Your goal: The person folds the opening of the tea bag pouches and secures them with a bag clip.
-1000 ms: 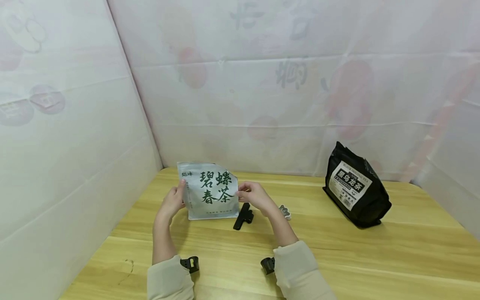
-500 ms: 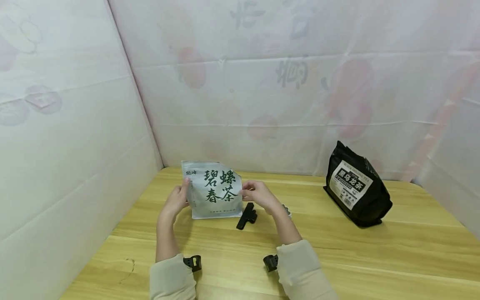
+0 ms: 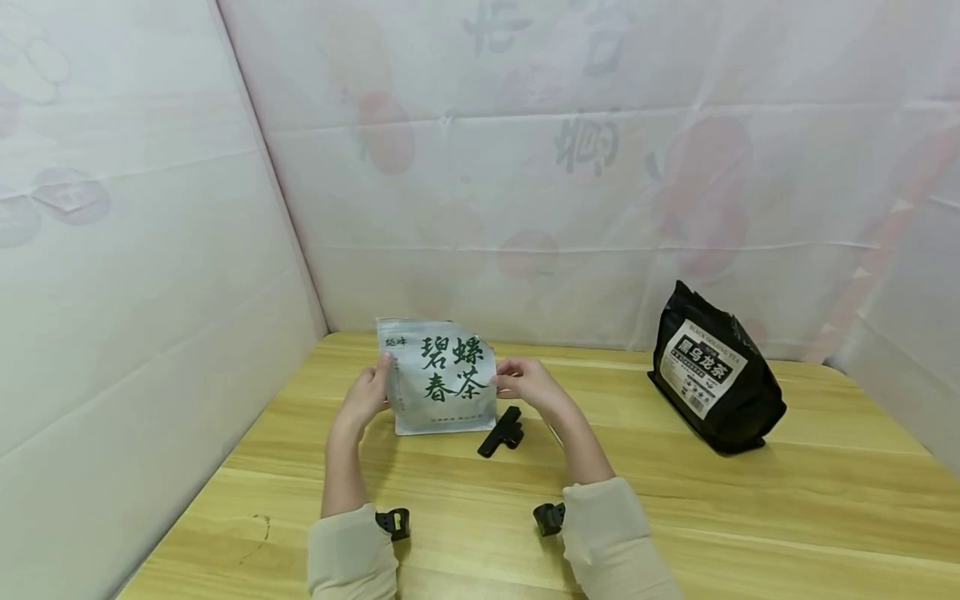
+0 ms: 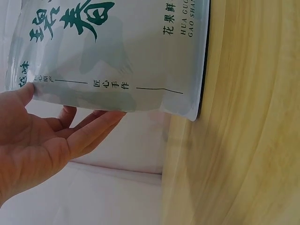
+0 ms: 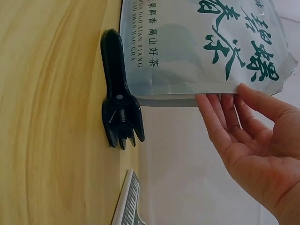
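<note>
A pale tea bag with dark green writing stands upright, its lower edge down at the wooden tabletop and its top right corner slanting. My left hand holds its left side; in the left wrist view the thumb lies on the front and the fingers reach behind. On the opposite side my right hand pinches the edge between thumb and fingers. A black sealing clip lies by the bag's lower right corner. The bag hides part of the fingers.
To the right a black tea bag with a white label leans back on the wooden table. A flat grey patterned piece shows beyond the clip in the right wrist view. Pale cloth walls rise behind and at the sides.
Both hands and the pale tea bag have shifted a little to the right. The black clip has also moved right and turned slightly. The grey piece is now mostly behind my right forearm.
</note>
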`<action>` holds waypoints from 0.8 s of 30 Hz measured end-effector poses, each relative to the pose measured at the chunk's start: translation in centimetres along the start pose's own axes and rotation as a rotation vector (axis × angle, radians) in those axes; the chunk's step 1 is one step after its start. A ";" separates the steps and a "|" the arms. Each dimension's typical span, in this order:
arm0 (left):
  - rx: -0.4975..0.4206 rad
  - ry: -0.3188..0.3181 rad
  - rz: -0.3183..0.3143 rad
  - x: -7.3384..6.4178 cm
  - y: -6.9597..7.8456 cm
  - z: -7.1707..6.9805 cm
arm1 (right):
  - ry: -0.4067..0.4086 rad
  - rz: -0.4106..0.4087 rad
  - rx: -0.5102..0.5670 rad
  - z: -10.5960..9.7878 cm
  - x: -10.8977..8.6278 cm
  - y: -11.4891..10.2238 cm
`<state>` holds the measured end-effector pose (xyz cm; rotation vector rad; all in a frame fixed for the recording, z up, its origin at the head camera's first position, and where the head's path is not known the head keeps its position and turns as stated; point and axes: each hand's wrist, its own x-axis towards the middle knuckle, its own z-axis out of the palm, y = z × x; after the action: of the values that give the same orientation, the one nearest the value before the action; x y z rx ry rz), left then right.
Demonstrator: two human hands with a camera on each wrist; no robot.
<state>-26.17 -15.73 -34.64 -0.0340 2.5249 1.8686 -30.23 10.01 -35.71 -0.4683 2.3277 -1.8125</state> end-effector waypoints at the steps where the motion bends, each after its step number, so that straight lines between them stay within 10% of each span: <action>1: 0.001 0.001 0.002 0.0 0.0 0.1 | 0.002 0.004 0.007 -0.1 0.0 0.0; 24: 0.006 0.006 -0.004 0.6 0.1 1.3 | 0.015 0.040 -0.014 -1.3 -0.4 0.1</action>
<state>-26.76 -14.44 -34.91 -0.0447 2.5320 1.8618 -30.26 11.33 -35.48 -0.4089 2.3438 -1.7888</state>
